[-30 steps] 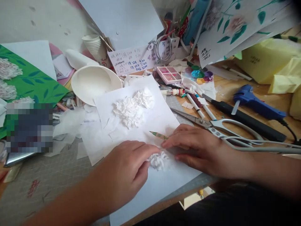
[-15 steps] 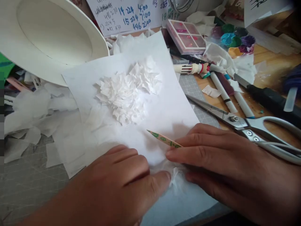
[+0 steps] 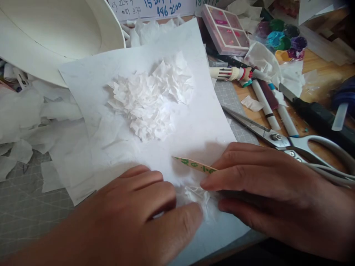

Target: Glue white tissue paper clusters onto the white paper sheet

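Both hands: left hand (image 3: 133, 218) at seven o'clock in the head view, fingers curled, thumb touching the white tuft; whether it pinches, I can't tell. Right hand (image 3: 271, 192) at four, gripping a pointed strip (image 3: 194, 165).
White tuft (image 3: 203, 203): thin and crumpled, near five o'clock on the paper sheet (image 3: 205, 129), between the two thumbs.
Ruffled clusters (image 3: 146, 107): white, many-layered, petal-like, at eleven o'clock from the tuft.
Hand pose: backs upward, right fingers stretched toward nine o'clock, left thumb toward two.
Strip: pale, green-marked, tip toward ten o'clock; its marks I can't read.
Card (image 3: 183, 9): near twelve o'clock, handwritten "496 2:00" in blue, cropped above.
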A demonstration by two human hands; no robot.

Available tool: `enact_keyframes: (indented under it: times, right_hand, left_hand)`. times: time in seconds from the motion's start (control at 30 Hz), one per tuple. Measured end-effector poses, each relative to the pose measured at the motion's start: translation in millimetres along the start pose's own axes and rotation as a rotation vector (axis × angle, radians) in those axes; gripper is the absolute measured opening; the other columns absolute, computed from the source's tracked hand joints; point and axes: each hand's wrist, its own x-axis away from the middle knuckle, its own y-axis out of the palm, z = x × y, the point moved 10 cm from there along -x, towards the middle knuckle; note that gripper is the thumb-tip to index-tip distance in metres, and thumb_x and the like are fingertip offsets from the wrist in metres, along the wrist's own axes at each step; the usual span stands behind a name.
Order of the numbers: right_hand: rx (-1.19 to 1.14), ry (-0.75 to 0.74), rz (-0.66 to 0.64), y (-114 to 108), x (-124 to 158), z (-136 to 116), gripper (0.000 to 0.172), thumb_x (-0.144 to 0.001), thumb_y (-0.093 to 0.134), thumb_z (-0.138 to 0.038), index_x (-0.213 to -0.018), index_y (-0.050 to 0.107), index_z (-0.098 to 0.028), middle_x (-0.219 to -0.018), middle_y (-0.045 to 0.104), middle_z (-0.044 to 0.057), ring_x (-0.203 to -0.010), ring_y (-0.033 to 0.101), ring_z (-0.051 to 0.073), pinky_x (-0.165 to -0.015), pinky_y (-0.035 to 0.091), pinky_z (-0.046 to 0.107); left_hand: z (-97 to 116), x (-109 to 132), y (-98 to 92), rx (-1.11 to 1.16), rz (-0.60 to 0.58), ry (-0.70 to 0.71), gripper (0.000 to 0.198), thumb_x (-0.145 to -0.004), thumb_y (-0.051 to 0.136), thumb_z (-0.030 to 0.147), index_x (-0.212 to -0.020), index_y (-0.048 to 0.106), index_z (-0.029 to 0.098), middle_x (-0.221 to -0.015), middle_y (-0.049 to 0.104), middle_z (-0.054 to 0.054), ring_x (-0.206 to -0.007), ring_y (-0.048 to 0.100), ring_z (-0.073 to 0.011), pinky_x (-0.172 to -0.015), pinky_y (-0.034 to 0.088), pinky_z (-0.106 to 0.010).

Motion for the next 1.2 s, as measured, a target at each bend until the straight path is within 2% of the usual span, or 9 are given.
enact_keyframes:
  times: [0.13,0.27,0.4,0.57,0.7,0.9,1.0,1.1,1.2]
  right_hand:
    - [0.009,-0.001,0.046,-5,-1,0,0.018,-0.082,0.058,-0.022,-0.099,0.065,-0.025,-0.092,0.067,0.003,-0.086,0.063,0.015,-0.072,0.052,0.024]
    - [-0.009,-0.021,0.084,-9,1,1,0.019,-0.082,0.058,-0.022,-0.100,0.064,-0.022,-0.095,0.067,0.006,-0.088,0.063,0.017,-0.076,0.052,0.025]
    - [-0.027,-0.063,0.064,-8,5,0,0.022,-0.083,0.057,-0.022,-0.104,0.063,-0.020,-0.095,0.065,0.007,-0.090,0.061,0.017,-0.080,0.050,0.028]
    - [0.006,-0.041,0.098,-9,12,2,0.024,-0.082,0.055,-0.019,-0.105,0.062,-0.014,-0.096,0.061,0.009,-0.087,0.058,0.016,-0.079,0.049,0.029]
    - [0.093,0.017,0.182,-14,15,8,0.021,-0.078,0.056,-0.014,-0.098,0.063,-0.012,-0.087,0.060,0.007,-0.077,0.056,0.014,-0.070,0.048,0.028]
    - [0.187,-0.035,0.193,-13,20,4,0.026,-0.077,0.057,-0.015,-0.103,0.062,-0.014,-0.093,0.061,0.007,-0.084,0.056,0.017,-0.077,0.046,0.030]
    - [0.280,-0.042,0.152,-13,23,0,0.030,-0.080,0.056,-0.019,-0.110,0.060,-0.014,-0.103,0.061,0.009,-0.094,0.057,0.020,-0.083,0.045,0.034]
    - [0.336,0.010,0.177,-24,25,3,0.032,-0.084,0.053,-0.024,-0.114,0.058,-0.013,-0.103,0.062,0.011,-0.084,0.059,0.018,-0.077,0.047,0.032]
    - [0.441,0.022,0.180,-32,25,6,0.033,-0.086,0.051,-0.026,-0.115,0.059,-0.013,-0.108,0.062,0.012,-0.092,0.059,0.020,-0.082,0.047,0.034]
  left_hand:
    - [17,-1,-4.7,-0.117,0.024,0.148,0.030,-0.083,0.049,0.029,-0.109,0.059,0.041,-0.059,0.054,0.002,-0.054,0.043,-0.0165,-0.051,0.038,-0.030]
    - [8,1,-6.6,-0.102,-0.017,0.106,0.039,-0.083,0.040,0.019,-0.113,0.058,0.036,-0.075,0.061,-0.001,-0.065,0.052,-0.0173,-0.059,0.043,-0.030]
    - [6,3,-17.6,-0.096,0.013,0.115,0.037,-0.083,0.045,0.019,-0.117,0.055,0.032,-0.084,0.062,-0.001,-0.073,0.056,-0.0165,-0.065,0.045,-0.027]
    - [31,6,-1.1,-0.177,-0.151,0.204,0.052,-0.081,0.042,0.007,-0.127,0.048,0.030,-0.079,0.058,-0.001,-0.072,0.054,-0.0157,-0.066,0.042,-0.026]
    - [36,9,12.4,-0.347,-0.183,0.182,0.062,-0.075,0.045,0.004,-0.130,0.044,0.032,-0.081,0.058,-0.002,-0.073,0.053,-0.0174,-0.069,0.042,-0.029]
    - [30,9,3.6,-0.222,-0.183,0.157,0.044,-0.081,0.041,0.008,-0.116,0.056,0.029,-0.089,0.062,-0.001,-0.083,0.056,-0.0168,-0.076,0.043,-0.029]
    - [14,7,-21.6,0.052,-0.088,0.016,0.025,-0.086,0.044,0.019,-0.105,0.059,0.023,-0.092,0.062,-0.001,-0.083,0.057,-0.0145,-0.075,0.044,-0.025]
    - [-9,8,-55.8,0.276,0.173,-0.112,0.015,-0.086,0.048,0.029,-0.093,0.058,0.020,-0.083,0.058,-0.001,-0.074,0.054,-0.0127,-0.065,0.044,-0.023]
    - [-20,8,-65.2,0.363,0.282,-0.129,0.013,-0.084,0.051,0.029,-0.087,0.057,0.018,-0.081,0.055,0.000,-0.075,0.051,-0.0127,-0.067,0.042,-0.023]
